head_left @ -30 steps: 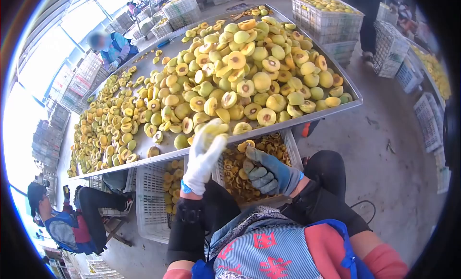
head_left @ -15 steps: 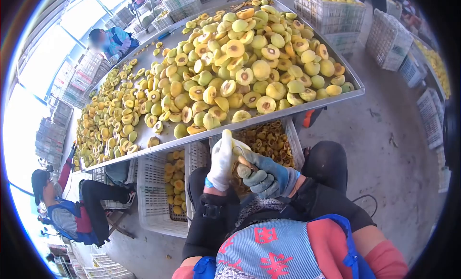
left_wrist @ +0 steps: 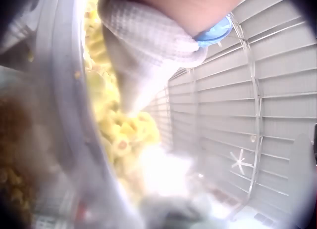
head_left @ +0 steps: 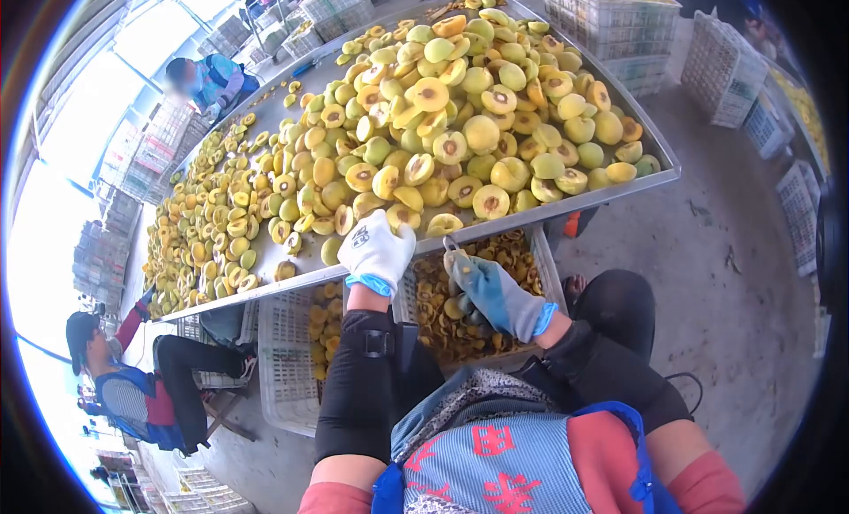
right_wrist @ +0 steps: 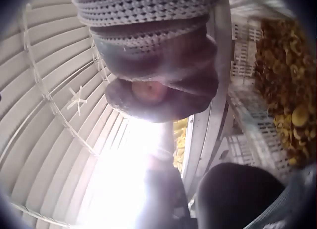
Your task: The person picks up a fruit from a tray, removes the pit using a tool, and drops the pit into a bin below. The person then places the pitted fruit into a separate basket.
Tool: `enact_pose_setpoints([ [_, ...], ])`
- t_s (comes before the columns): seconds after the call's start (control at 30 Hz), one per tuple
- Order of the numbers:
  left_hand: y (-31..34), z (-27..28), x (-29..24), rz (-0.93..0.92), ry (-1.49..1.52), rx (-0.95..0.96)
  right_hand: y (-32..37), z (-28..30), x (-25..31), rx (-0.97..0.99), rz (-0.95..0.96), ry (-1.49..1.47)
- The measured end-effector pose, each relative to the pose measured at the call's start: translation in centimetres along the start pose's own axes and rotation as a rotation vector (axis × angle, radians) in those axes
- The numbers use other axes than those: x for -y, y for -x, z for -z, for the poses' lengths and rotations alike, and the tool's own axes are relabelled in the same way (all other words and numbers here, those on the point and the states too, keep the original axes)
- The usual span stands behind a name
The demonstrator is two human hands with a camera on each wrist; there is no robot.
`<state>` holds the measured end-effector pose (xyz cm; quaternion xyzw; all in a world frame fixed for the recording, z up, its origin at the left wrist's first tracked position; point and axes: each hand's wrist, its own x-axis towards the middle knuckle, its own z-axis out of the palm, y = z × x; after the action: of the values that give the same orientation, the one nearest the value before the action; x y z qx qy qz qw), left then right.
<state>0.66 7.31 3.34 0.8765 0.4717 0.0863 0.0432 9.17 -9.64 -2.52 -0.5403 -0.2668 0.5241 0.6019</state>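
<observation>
My left hand (head_left: 378, 253), in a white knit glove, reaches over the near edge of the metal tray (head_left: 548, 203). Its fingertips are right at the yellow peach halves (head_left: 402, 216); whether they hold one I cannot tell. My right hand (head_left: 495, 297), in a blue-grey glove, grips a coring tool, whose metal loop (head_left: 450, 243) sticks up past the thumb near the tray rim. In the right wrist view, the round end of its handle (right_wrist: 148, 91) shows within the curled fingers. The left wrist view shows the white glove (left_wrist: 148, 51) blurred beside the fruit.
Beneath the tray edge, a white crate (head_left: 546, 271) holds brownish fruit scraps (head_left: 460, 324). Another crate (head_left: 287, 372) with peach pieces stands to its left. One person (head_left: 133, 381) sits at the left, and another (head_left: 212, 82) works across the tray. Stacked crates (head_left: 610, 36) stand behind.
My hands met over the scraps crate half a second ago, with a peach piece between them. Now the left has moved up and left to the fruit; the right has moved slightly up and right.
</observation>
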Motion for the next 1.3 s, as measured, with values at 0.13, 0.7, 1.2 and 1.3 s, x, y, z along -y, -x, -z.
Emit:
enact_pose_setpoints([
  [0.13, -1.1, -3.3, 4.0, -0.317, 0.448, -0.332, -0.6, 0.4, -0.7, -0.14, 0.282, 0.202],
  [0.7, 6.6, -1.9, -2.4, 0.054, 1.928, 0.073, -0.1, -1.6, -0.3, -0.152, 0.385, 0.376],
  [1.2, 7.6, -3.3, -3.4, 0.236, 1.788, -0.056, -0.4, -2.9, -3.7, -0.024, 0.203, 0.062],
  [1.3, 7.4, -3.4, -3.1, 0.238, 1.699, -0.039, -0.3, -2.9, -4.0, -0.002, 0.213, 0.058],
])
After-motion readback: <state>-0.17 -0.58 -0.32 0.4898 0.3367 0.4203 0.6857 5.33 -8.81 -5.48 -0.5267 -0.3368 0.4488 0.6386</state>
